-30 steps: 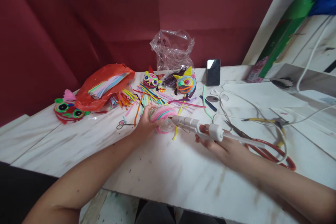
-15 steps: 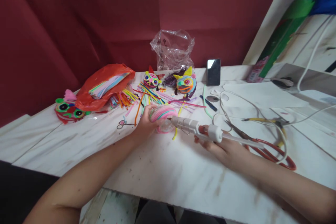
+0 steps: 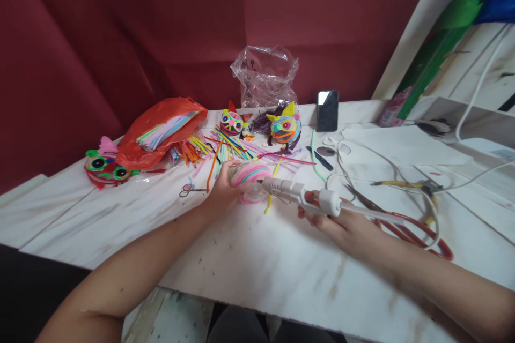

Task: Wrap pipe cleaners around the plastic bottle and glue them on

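Note:
My left hand (image 3: 226, 187) is closed around the left side of a clear rounded piece wrapped with pink and teal pipe cleaners (image 3: 250, 174). In my right hand (image 3: 341, 225) is a white hot glue gun (image 3: 295, 192), gripped by its handle, with a clear glue stick (image 3: 372, 211) poking out of the back. The nozzle points left at the wrapped piece, touching it or very close; I cannot tell which. A yellow pipe cleaner (image 3: 268, 206) lies just beside the piece.
Behind my hands lie loose pipe cleaners (image 3: 229, 142), a red bag (image 3: 161, 134) and decorated animal heads (image 3: 285, 126). Small scissors (image 3: 187, 189) are at left. Large red-handled scissors (image 3: 398, 225), yellow-handled pliers (image 3: 426, 187) and a white cable (image 3: 386, 156) lie right. A phone (image 3: 327, 111) leans at the back.
Almost nothing differs. The glue gun and both hands keep nearly the same position at the wrapped piece.

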Motion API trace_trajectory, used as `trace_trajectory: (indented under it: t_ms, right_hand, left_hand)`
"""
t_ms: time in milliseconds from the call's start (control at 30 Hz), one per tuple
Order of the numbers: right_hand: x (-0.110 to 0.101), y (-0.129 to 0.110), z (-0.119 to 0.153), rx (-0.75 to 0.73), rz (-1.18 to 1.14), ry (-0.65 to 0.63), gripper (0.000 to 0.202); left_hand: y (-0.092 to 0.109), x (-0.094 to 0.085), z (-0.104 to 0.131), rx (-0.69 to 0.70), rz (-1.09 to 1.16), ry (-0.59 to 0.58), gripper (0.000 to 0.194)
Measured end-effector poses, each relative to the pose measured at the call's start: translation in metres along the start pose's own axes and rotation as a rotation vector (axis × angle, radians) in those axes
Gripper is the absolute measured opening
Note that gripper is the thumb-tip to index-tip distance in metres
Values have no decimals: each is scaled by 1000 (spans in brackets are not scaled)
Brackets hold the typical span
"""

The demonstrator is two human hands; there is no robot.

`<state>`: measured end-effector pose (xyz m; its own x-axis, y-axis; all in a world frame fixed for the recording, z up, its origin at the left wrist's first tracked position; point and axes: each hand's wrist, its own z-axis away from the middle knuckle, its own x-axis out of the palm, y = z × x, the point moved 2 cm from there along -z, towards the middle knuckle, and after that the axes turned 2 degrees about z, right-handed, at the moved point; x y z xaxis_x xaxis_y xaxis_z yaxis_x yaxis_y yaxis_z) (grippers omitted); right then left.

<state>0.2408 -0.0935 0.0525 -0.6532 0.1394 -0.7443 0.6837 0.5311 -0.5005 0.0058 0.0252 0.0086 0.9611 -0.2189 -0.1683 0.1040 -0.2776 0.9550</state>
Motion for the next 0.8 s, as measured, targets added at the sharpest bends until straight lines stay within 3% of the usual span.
trace_trajectory:
  t_ms: [267,367,433,633,800]
  right_hand:
    - [-4,3,3,30,-45,8,23]
    - [-11,18,1,111,15,113,22]
    - [-19,35,-4,221,178,163,20]
    - [-44,98,-14,587,740,-30,27]
    - [-48,125,-10,700,834,-175,40]
  left_hand:
    - [-3,-1,-1,-21,61,-8,61]
    - [-4,-1,-2,-45,85,4,60]
    - [-4,-1,-2,-73,89,10,58]
    - [-3,-3,-2,-83,89,39,56]
    - [1,-2,-3,-84,57,55,55]
